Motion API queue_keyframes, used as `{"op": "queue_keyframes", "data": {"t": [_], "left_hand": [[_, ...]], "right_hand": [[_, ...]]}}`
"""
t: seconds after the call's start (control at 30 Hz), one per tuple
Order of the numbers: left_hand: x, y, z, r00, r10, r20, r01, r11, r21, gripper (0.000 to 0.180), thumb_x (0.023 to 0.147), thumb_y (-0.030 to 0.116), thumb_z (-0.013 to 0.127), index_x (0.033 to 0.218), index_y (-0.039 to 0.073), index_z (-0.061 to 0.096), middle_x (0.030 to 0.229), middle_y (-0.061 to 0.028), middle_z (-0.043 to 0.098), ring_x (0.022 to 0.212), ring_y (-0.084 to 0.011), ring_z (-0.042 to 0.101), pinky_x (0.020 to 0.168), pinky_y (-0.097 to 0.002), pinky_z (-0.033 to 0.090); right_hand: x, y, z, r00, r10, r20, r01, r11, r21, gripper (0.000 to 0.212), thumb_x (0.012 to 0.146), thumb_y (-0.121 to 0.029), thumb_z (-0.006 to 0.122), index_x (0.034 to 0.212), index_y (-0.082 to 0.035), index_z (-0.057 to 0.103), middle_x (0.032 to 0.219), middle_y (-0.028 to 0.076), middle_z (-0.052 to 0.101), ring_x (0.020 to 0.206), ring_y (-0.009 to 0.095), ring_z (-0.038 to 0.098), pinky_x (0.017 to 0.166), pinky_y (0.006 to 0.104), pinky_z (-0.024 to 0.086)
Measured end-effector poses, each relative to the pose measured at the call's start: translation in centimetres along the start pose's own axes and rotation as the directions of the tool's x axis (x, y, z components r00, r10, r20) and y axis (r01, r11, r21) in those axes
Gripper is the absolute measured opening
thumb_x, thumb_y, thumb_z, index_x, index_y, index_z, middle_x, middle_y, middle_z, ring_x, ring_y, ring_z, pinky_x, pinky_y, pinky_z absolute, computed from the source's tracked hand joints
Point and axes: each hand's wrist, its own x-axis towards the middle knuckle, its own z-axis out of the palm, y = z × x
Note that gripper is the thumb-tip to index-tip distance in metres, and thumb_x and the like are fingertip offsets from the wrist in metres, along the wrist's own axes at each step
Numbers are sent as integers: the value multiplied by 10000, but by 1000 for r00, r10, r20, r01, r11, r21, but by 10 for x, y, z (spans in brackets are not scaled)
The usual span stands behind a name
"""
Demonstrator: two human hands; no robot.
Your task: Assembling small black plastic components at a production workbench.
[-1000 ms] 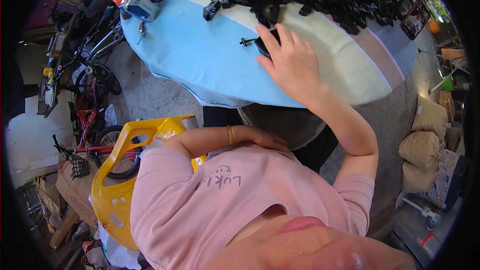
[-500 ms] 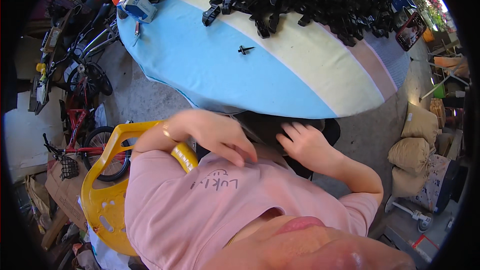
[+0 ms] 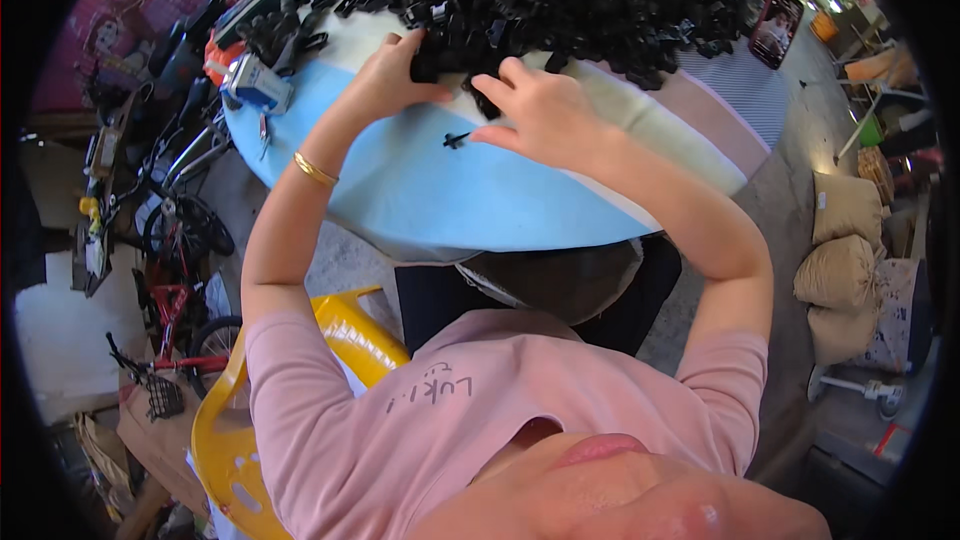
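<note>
A large heap of small black plastic pieces [image 3: 570, 0] covers the far side of the cloth-covered table [image 3: 400, 195]. My left hand [image 3: 395, 78] reaches to the near edge of the heap, thumb spread from its fingers, the fingertips against the pieces. Beside it on the right, my right hand [image 3: 550, 118] is spread, its fingers over a few black pieces at that edge. Just left of its thumb, a small pointed black part [image 3: 455, 141] lies alone on the light blue stripe. I see nothing gripped in either hand.
On the table's left stand a blue-and-white carton [image 3: 257, 86] and a small red-handled tool [image 3: 264, 130]. A phone [image 3: 776, 27] is propped at the right edge. A dark round container [image 3: 560, 280] is at my lap. Beside me is a yellow chair [image 3: 350, 340]; sacks [image 3: 840, 275] stand on the right.
Both hands have moved from near my lap, up over the table to the near edge of the heap. The dark container at my lap is now uncovered.
</note>
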Motion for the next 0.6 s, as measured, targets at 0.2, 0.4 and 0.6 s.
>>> {"op": "queue_keyframes", "data": {"t": [0.2, 0.4, 0.6], "left_hand": [[13, 37, 24, 998, 35, -55, -33, 999, 39, 667, 596, 320, 810, 1043, -67, 501, 1025, -258, 509, 897, -385, 574, 771, -396, 494], [27, 57, 32, 999, 49, -22, -47, 996, 77, 573, 640, 243, 792, 1015, -76, 501, 1008, -247, 504, 854, -393, 576, 738, -385, 503], [10, 63, 14, 994, 104, 38, -100, 990, -101, 623, 635, 148, 772, 1189, 30, 510, 994, -186, 519, 841, -331, 581, 731, -367, 494]], "right_hand": [[14, 22, -10, 976, 112, 187, -87, 987, -136, 396, 716, -336, 703, 980, -57, 604, 792, 85, 550, 685, 249, 602, 585, 332, 497], [6, 54, -19, 989, 109, 102, -126, 974, 186, 296, 697, -202, 684, 938, -45, 615, 788, 84, 594, 657, 211, 591, 577, 314, 480], [8, 55, -24, 980, 200, -1, -175, 862, 476, 240, 718, -125, 687, 917, -31, 593, 740, 50, 585, 588, 114, 535, 531, 254, 437]]}}
